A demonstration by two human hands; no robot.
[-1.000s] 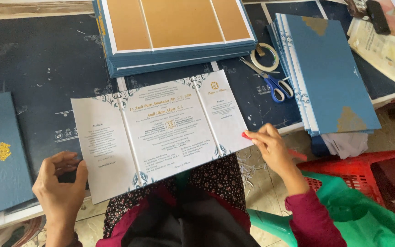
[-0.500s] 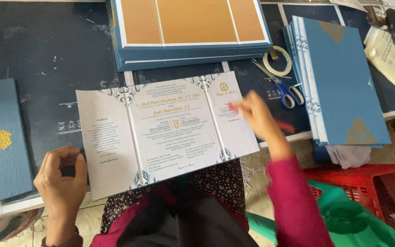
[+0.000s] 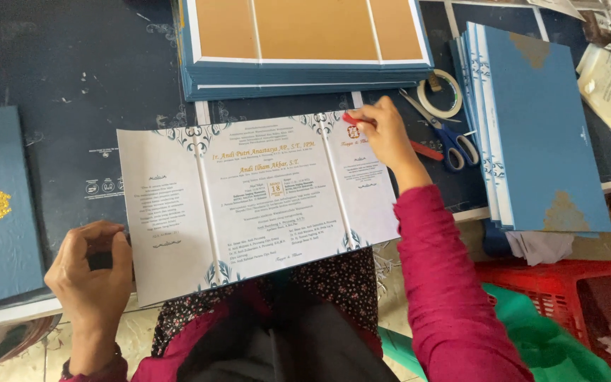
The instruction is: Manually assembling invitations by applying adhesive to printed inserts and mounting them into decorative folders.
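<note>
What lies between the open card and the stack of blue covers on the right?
In the head view, blue-handled scissors and a tape roll lie on the dark table between the card and the covers.

My left hand (image 3: pixel 93 272) sits curled low, fingers bent inward, thumb forward. My right hand (image 3: pixel 383 134) reaches ahead, fingers pinched together, sleeved forearm extended.

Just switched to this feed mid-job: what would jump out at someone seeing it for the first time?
The opened three-panel white card with blue corner ornaments lies across the middle of the dark work surface. The right hand rests on its top right panel; the left hand grips its lower left edge. Behind it sits a stack of blue and tan cards, and blue-handled scissors lie to the right.
</note>
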